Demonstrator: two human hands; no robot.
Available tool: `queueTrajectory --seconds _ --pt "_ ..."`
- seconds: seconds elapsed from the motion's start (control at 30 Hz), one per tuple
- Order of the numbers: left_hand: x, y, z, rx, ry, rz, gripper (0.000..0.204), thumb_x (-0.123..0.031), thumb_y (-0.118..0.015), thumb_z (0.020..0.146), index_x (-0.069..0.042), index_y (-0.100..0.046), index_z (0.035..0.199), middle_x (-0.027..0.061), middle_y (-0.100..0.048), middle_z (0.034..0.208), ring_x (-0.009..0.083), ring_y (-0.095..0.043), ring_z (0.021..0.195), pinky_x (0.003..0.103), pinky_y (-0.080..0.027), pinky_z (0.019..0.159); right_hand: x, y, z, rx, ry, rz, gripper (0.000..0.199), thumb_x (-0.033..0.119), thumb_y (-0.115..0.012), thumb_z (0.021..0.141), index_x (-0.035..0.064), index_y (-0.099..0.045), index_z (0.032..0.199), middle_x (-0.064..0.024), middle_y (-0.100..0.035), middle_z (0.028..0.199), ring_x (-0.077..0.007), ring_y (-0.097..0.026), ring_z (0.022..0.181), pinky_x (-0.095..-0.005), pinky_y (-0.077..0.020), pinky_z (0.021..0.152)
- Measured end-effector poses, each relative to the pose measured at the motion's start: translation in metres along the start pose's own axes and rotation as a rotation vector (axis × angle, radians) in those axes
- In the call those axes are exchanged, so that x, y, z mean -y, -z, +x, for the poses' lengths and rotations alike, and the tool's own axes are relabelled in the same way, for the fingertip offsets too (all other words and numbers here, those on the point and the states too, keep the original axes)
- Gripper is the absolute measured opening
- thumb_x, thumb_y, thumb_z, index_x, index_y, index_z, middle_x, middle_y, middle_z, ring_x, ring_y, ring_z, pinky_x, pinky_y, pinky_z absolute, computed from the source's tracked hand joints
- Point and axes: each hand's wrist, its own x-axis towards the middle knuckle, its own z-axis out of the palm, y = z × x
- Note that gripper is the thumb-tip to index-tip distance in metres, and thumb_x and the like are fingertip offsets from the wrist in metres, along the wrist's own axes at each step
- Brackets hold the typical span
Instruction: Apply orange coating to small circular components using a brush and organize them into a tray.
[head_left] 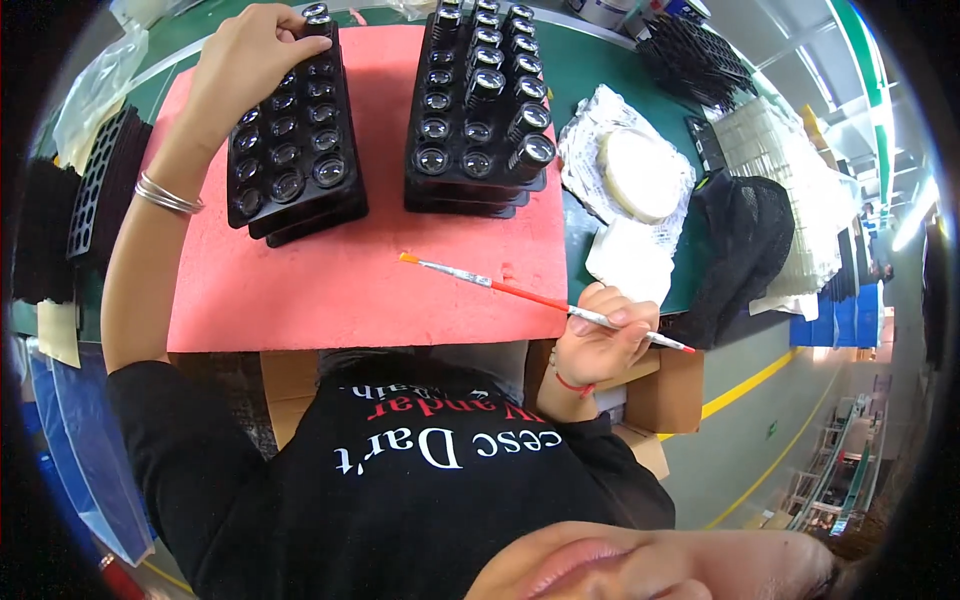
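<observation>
Left hand: thumb and fingers closed in a pinch on a part at the far end of the left tray. Can't tell if the part is seated or lifted; fingers hide its base. Pinch from the side probably spares the glassy top.

Right hand: fingers curled shut round the rear half of a brush, pen-style. Orange tip points left over the mat, apart from both trays. Rear hold likely gives the tip reach without knuckles hitting parts.

Trays are stacked, side by side on the pink mat; soft-looking, so probably there for cushioning. Left tray parts mostly sit low. Right tray: several stand tall in the middle and right rows, maybe to split two states.

White dish sits on crumpled paper right of the mat, right-hand side, likely for easy brush access. Spare trays lean at far left, out of the way.
</observation>
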Motion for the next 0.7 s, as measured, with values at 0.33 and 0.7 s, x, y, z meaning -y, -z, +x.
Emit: queueTrajectory --seconds 0.33,0.7 --pt "-0.002 -0.001 0.0 0.06 0.067 -0.01 0.037 -0.032 -0.063 0.071 0.003 -0.052 0.069 0.0041 -0.041 0.05 0.0101 -0.036 0.048 0.028 -0.031 0.048 0.0 -0.005 0.002 -0.019 0.013 -0.036 0.029 0.028 -0.034 0.091 0.0058 -0.038 0.073 -0.0038 -0.039 0.045 -0.0107 -0.035 0.036 -0.0219 -0.0274 0.039" --pt "-0.014 0.024 0.007 0.1 0.099 0.128 0.037 -0.037 -0.065 0.069 -0.004 -0.065 0.087 0.0071 -0.06 0.063 0.014 -0.057 0.059 0.027 -0.042 0.057 0.0 0.004 0.0 0.038 0.016 0.035 0.025 0.025 -0.037 0.091 0.0034 -0.041 0.078 -0.0065 -0.045 0.051 -0.0144 -0.044 0.038 -0.0253 -0.0329 0.042"
